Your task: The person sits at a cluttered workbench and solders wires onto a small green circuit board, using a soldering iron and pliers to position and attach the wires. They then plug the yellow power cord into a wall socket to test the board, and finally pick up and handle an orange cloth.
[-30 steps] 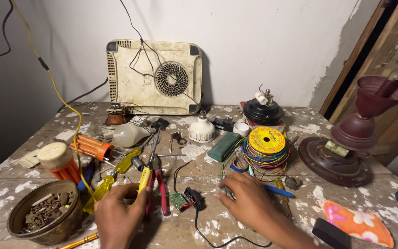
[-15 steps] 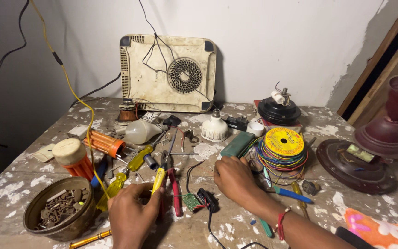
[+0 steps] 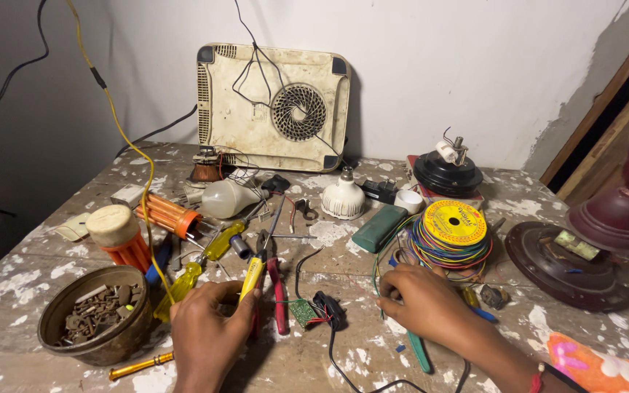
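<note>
hands 2 (image 3: 205, 331) | bulbs 2 (image 3: 343, 196) (white) — wire spool 1 (image 3: 454, 225)

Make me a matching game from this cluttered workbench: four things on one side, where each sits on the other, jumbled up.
Things:
1. bowl of rusty bits
2. wire spool
3. cream appliance
4. left hand

Places:
A. leaning on the back wall
B. front left of the table
C. on the yellow-handled pliers
D. just beyond the right hand

Pairs: 1-B, 2-D, 3-A, 4-C
</note>
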